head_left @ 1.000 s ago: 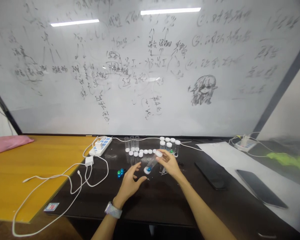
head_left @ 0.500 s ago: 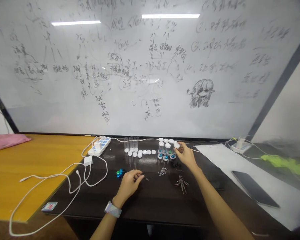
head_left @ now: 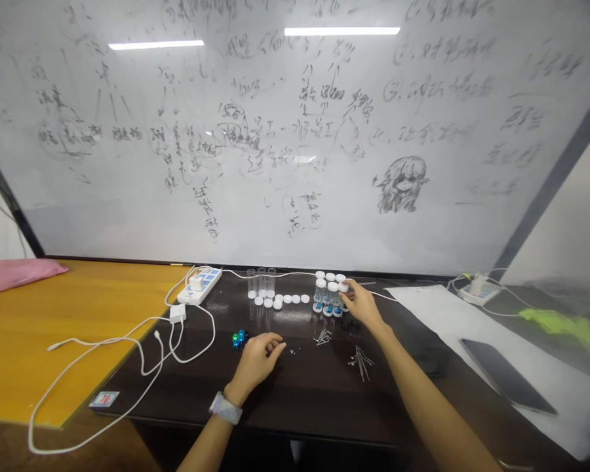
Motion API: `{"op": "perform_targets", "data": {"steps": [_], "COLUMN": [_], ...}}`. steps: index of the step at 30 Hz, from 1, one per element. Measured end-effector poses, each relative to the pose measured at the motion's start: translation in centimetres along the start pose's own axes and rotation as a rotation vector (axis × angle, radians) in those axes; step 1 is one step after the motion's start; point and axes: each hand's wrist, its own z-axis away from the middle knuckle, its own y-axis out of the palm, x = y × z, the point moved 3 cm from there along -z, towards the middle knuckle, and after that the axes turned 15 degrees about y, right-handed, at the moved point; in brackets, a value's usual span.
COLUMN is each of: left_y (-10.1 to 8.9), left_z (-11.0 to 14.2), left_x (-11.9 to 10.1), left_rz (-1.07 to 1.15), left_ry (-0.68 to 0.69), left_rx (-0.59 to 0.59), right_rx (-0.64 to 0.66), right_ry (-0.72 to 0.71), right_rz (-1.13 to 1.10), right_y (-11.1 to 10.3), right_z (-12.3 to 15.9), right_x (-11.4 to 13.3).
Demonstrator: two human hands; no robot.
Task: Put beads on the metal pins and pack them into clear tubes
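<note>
On the dark table [head_left: 295, 400]:
- right hand [head_left: 362, 307] narrow, fingertips pinching a white cap [head_left: 343, 287] at the two o'clock edge of the capped clear vials [head_left: 324, 298]
- left hand [head_left: 255, 360] loosely curled, contents hidden, blue-green beads [head_left: 238, 338] at its ten o'clock

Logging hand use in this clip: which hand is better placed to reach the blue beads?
Left, probably: the left hand sits close beside the blue beads, while the right hand is much farther off, at a white cap.
</note>
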Motion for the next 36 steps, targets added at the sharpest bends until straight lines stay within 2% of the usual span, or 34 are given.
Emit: {"op": "perform_targets", "data": {"steps": [5,10,16,18,20,23,28,32,36], "left_y": [-0.1,-0.2,-0.2,-0.3,-0.5,-1.5,-5.4,-8.7,-9.7], "left_z": [0.0,0.0,0.0,-0.1,-0.2,-0.5,-0.5,0.5,1.2], "left_x": [-0.2,-0.2,-0.1,0.0,0.1,0.4,2.5,4.7,5.0], "left_rz": [-0.004,-0.010,-0.015,-0.023,-0.043,-0.102,-0.229,-0.377,-0.477], "left_ry": [0.000,-0.012,-0.004,-0.002,-0.009,-0.027,-0.038,-0.111,-0.162], "left_rx": [-0.013,-0.023,-0.023,-0.024,-0.017,0.000,0.035,0.118,0.304], "right_rx": [0.022,0.000,-0.164,-0.174,-0.117,0.058,0.341,0.446,0.467], "right_ry": [-0.044,-0.063,-0.100,-0.103,-0.117,-0.174,-0.309,-0.380,-0.384], "right_rz": [0.061,0.130,0.035,-0.047,-0.122,-0.173,-0.150,-0.092,-0.089], "right_y": [0.0,-1.0,-3.0,-3.1,-2.7,-1.0,2.7,4.5,4.7], "right_z": [-0.5,-0.3,0.5,1.1,2.0,4.3,9.0,11.4,11.9], "right_x": [0.1,0.9,3.8,5.2,6.6,8.1,8.3,7.9,8.2]}}
